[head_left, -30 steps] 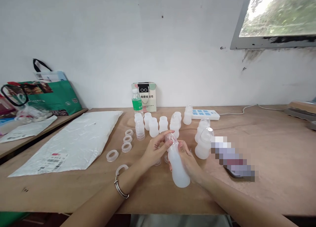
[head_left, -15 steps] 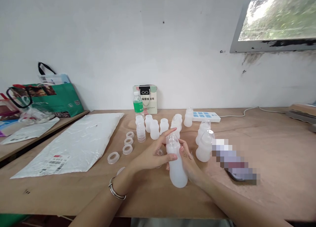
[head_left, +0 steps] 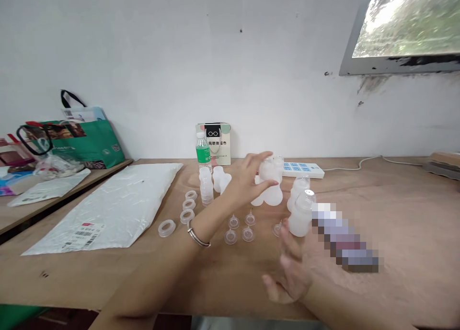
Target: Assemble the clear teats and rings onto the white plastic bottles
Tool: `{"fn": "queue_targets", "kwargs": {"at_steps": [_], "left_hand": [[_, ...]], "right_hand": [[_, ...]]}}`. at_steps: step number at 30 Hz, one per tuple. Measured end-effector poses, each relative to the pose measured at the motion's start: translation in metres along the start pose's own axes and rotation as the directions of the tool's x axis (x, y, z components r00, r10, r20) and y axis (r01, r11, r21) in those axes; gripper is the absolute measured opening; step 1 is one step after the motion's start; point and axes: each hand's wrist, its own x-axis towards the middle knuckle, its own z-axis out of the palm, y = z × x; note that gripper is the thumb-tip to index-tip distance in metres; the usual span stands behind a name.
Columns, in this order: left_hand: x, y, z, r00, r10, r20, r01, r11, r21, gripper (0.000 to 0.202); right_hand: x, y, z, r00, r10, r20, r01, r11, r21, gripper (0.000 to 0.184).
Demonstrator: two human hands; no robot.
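Observation:
My left hand reaches to the back group, its thumb and fingers around a frosted white baby bottle with a clear cap. My right hand is near the table's front, slightly blurred, fingers apart and holding nothing. Just beyond it stands a capped baby bottle, with another capped bottle behind. Several clear nipples lie on the table between my arms. To the left are several clear collar rings. A stack of clear caps stands near uncapped bottles, partly hidden by my left hand.
A white plastic mailer covers the left of the wooden table. A green-labelled water bottle and a paper bag stand by the wall. A power strip lies at the back; a pixelated phone-like object is at right.
The capped bottle that both hands held at the front is now at the back group, in my left hand. My right hand has let go and drawn back, uncovering the nipples.

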Motion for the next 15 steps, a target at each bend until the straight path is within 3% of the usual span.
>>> {"fn": "queue_targets", "kwargs": {"at_steps": [2, 4, 9, 15], "left_hand": [[0.0, -0.005, 0.016, 0.995, 0.024, 0.101, -0.041, 0.985, 0.169, 0.051], [-0.002, -0.008, 0.033, 0.981, 0.032, 0.19, -0.089, 0.95, 0.299, 0.05], [-0.003, -0.011, 0.062, 0.947, 0.026, 0.321, -0.153, 0.913, 0.378, 0.05], [0.0, -0.014, 0.066, 0.943, -0.018, 0.331, -0.114, 0.92, 0.374, 0.066]], "right_hand": [[0.0, -0.007, 0.001, 0.953, -0.263, 0.151, 0.268, 0.963, -0.018, 0.043], [0.004, -0.016, 0.004, 0.907, -0.362, 0.217, 0.379, 0.924, -0.043, 0.054], [0.018, -0.028, 0.008, 0.901, -0.307, 0.307, 0.339, 0.939, -0.054, 0.056], [0.021, -0.028, 0.008, 0.903, -0.305, 0.304, 0.315, 0.949, 0.015, 0.061]]}}
